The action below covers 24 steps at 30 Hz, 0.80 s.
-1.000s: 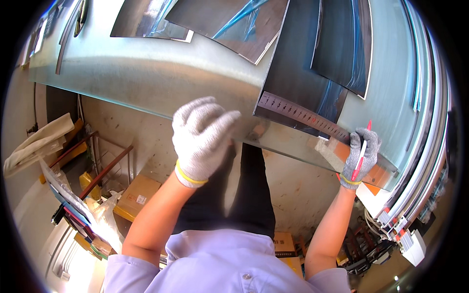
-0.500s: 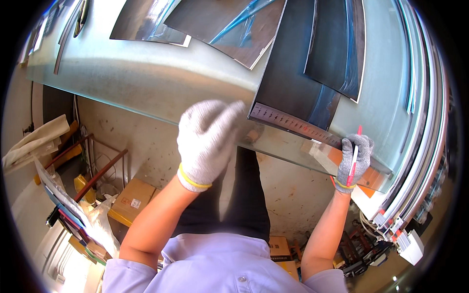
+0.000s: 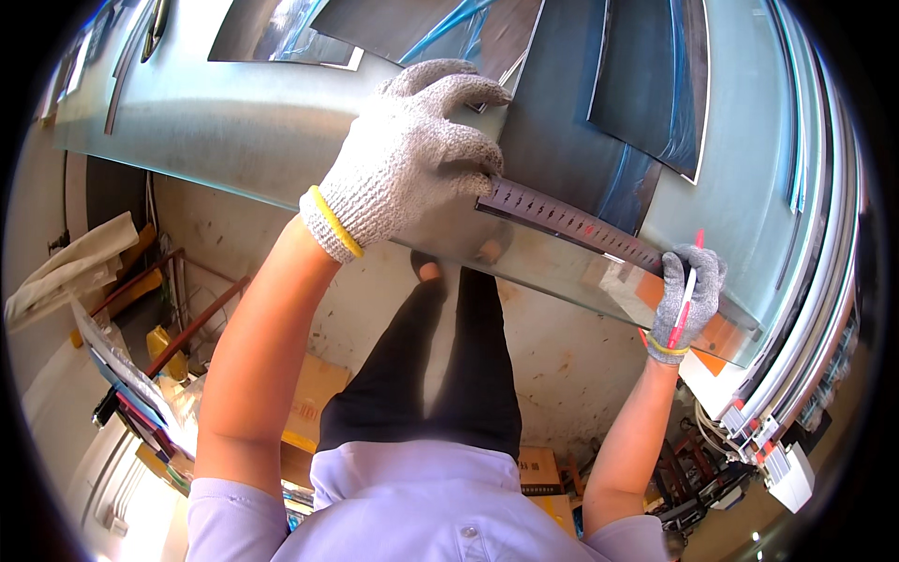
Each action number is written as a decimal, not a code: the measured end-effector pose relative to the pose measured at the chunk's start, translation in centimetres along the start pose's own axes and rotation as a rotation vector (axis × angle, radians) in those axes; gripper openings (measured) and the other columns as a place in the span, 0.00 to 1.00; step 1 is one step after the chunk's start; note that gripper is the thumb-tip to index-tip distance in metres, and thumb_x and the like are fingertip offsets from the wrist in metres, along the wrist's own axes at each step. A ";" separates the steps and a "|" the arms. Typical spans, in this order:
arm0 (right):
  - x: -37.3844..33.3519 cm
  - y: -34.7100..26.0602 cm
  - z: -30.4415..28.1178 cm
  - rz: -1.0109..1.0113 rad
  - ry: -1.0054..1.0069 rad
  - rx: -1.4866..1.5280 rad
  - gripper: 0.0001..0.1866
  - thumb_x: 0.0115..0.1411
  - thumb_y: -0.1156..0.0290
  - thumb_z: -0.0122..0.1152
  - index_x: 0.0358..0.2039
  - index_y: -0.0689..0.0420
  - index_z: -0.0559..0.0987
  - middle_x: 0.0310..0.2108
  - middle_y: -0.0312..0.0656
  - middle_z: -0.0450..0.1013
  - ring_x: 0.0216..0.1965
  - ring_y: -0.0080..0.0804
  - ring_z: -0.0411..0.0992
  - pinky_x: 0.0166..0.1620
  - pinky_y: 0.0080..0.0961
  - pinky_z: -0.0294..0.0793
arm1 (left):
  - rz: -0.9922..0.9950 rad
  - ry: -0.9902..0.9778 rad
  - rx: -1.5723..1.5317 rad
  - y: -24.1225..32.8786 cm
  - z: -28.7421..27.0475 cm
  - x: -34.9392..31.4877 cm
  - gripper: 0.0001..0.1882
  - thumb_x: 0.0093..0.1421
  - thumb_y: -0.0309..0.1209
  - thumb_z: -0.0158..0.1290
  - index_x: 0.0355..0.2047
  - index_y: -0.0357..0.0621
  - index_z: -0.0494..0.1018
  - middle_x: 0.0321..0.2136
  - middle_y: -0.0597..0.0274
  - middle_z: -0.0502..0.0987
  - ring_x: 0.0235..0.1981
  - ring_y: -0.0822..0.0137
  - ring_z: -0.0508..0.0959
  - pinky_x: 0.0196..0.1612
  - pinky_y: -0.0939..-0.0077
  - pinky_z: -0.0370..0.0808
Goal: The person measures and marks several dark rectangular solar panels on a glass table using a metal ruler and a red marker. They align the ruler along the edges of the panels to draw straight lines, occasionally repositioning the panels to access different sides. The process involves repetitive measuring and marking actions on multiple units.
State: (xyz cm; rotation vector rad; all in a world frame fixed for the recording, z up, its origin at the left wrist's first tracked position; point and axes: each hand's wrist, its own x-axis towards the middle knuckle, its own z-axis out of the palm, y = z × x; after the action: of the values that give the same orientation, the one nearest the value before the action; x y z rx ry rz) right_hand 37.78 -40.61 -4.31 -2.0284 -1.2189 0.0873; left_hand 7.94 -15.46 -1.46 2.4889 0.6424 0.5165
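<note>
My left hand (image 3: 412, 150), in a pale knitted glove with a yellow cuff, has its fingers apart and bent. Their tips are at the left edge of a dark flat sheet (image 3: 552, 122); whether they touch it I cannot tell. A steel ruler (image 3: 571, 223) lies along the near edge of that sheet. At the ruler's right end my right hand (image 3: 707, 286), in a grey glove, is closed around a red and white pen (image 3: 688, 298), its fingertips by the ruler. A smaller dark sheet (image 3: 641, 84) with blue film lies on the larger one.
The glass-topped table (image 3: 225, 122) has its near edge before my legs. More film-covered sheets (image 3: 281, 33) lie at the far side. Long metal strips (image 3: 815, 244) run along the right. Below left are a red-brown metal frame (image 3: 201, 323) and a cardboard box (image 3: 318, 393).
My left hand has moved up and right from the table's near edge to the dark sheet's left edge, its fingers spreading. My right hand still holds the pen at the ruler's end.
</note>
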 end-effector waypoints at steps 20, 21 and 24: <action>0.0 0.5 -0.2 -0.009 0.017 -0.015 0.14 0.50 0.82 0.77 0.36 0.59 0.82 0.35 0.39 0.77 0.44 0.38 0.71 0.53 0.36 0.72 | 0.050 0.067 0.033 -0.3 0.6 0.3 0.04 0.49 0.36 0.69 0.27 0.57 0.87 0.53 0.67 0.81 0.60 0.52 0.75 0.61 0.58 0.75; 0.0 0.4 -0.2 -0.017 0.016 -0.014 0.14 0.50 0.82 0.77 0.36 0.58 0.82 0.34 0.39 0.77 0.43 0.39 0.71 0.53 0.36 0.71 | 0.055 0.062 0.031 -0.2 0.5 0.4 0.05 0.48 0.36 0.69 0.27 0.56 0.87 0.53 0.66 0.81 0.60 0.52 0.75 0.61 0.58 0.75; 0.3 0.0 0.0 -0.029 0.025 -0.007 0.13 0.50 0.80 0.77 0.34 0.57 0.81 0.30 0.37 0.76 0.39 0.39 0.69 0.50 0.37 0.69 | 0.044 0.047 0.025 0.1 0.2 0.6 0.06 0.47 0.33 0.70 0.27 0.54 0.87 0.52 0.64 0.81 0.59 0.50 0.76 0.60 0.57 0.76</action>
State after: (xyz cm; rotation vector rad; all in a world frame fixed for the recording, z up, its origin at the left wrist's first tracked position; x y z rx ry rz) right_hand 37.92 -40.34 -4.21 -2.0112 -1.2348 0.0440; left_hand 8.53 -15.26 -1.42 2.5263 0.6171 0.5888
